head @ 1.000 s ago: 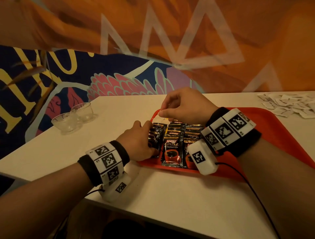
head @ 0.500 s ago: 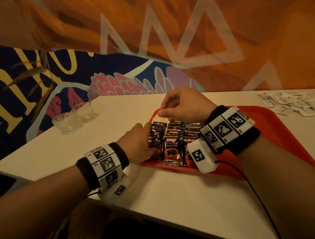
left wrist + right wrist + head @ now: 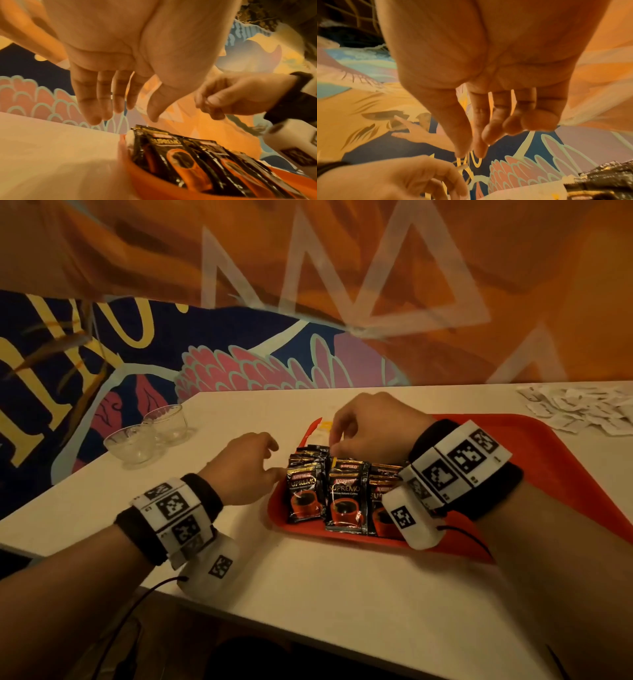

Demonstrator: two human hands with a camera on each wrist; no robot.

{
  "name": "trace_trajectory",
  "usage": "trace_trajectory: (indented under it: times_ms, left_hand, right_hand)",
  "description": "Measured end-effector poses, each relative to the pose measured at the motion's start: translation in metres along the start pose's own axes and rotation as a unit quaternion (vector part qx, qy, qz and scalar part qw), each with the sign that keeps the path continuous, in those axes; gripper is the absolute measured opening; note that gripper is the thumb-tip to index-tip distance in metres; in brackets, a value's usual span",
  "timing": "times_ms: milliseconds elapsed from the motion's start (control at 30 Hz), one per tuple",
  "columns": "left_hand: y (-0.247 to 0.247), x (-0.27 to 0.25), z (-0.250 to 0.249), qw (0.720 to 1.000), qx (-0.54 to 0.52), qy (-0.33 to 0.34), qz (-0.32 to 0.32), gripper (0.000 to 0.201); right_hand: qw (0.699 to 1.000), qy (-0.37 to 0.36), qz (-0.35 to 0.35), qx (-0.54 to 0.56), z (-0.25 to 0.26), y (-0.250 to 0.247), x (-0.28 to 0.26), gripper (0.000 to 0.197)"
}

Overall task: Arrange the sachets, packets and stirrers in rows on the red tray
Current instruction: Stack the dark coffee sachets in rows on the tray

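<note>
While both hands hang over the left end of the red tray, the coffee packets lie on it in overlapping rows, black with a red cup printed on each, the nearest ones reaching the tray's front edge. The tray sits on the pale surface, its left corner close to the left hand.

That left hand is just beside the leftmost row of packets, over the tray's left rim. From the left wrist view its fingers point down, straight and relaxed, thumb apart from them, holding nothing.

The right hand is above the far part of the packet rows. Its thumb and forefinger come together at their tips in the right wrist view, the other fingers loosely curled behind. Whether that grip is clamped on anything I cannot tell; the tips are blurred and nothing plainly shows between them.

Beyond the right hand, a small yellow item lies at the tray's far left corner.

White sachets lie scattered in a heap on the surface past the tray's far right side. Two clear glass cups stand side by side near the surface's left edge, well apart from the tray.
</note>
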State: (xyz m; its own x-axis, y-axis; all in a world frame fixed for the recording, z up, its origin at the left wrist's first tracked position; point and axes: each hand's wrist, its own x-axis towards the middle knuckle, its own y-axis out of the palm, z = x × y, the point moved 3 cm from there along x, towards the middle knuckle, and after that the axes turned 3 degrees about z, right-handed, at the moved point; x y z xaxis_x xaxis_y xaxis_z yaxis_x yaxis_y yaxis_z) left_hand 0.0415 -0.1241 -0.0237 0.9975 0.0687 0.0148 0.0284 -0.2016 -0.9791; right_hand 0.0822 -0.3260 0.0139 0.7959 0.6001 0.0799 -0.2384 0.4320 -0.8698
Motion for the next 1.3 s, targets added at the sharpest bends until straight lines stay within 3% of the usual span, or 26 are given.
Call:
trace_trajectory:
  times_ms: [167,300,433,533,667,800,1100,1200,1300]
  left_hand:
    - [-0.006,0.0,0.014,0.999,-0.01,-0.01,0.033,0.026]
    - [0.0,-0.006,0.009,0.999,0.005,0.02,0.035,0.031]
    - [0.005,-0.019,-0.009,0.996,-0.006,0.092,-0.003,0.046]
    - [0.007,-0.022,-0.027,0.984,0.083,0.152,0.034,0.058]
    - [0.011,-0.015,-0.039,0.963,0.18,0.169,0.112,0.068]
    - [0.015,-0.011,-0.044,0.945,0.246,0.183,0.113,0.067]
    - [0.013,-0.009,-0.04,0.926,0.279,0.23,0.105,0.065]
    - [0.003,-0.01,-0.036,0.944,0.215,0.233,0.095,0.064]
    - [-0.012,-0.001,-0.023,0.982,0.087,0.162,0.049,0.068]
  right_hand:
    - [0.988,0.028,0.091,-0.125,0.012,0.024,0.008,0.026]
    - [0.979,0.019,0.086,-0.182,0.023,0.029,0.006,0.031]
    - [0.992,0.022,0.031,-0.117,0.018,0.019,-0.003,0.023]
    - [0.995,0.029,-0.002,-0.093,0.01,0.009,-0.01,0.018]
    - [0.995,0.046,0.0,-0.086,0.002,0.007,-0.023,0.017]
    - [0.995,0.05,0.008,-0.086,-0.003,0.009,-0.032,0.017]
    - [0.995,0.05,0.009,-0.08,-0.011,0.006,-0.039,0.016]
    - [0.994,0.061,0.013,-0.084,-0.016,0.005,-0.041,0.019]
    - [0.993,0.079,0.012,-0.088,-0.023,0.003,-0.045,0.024]
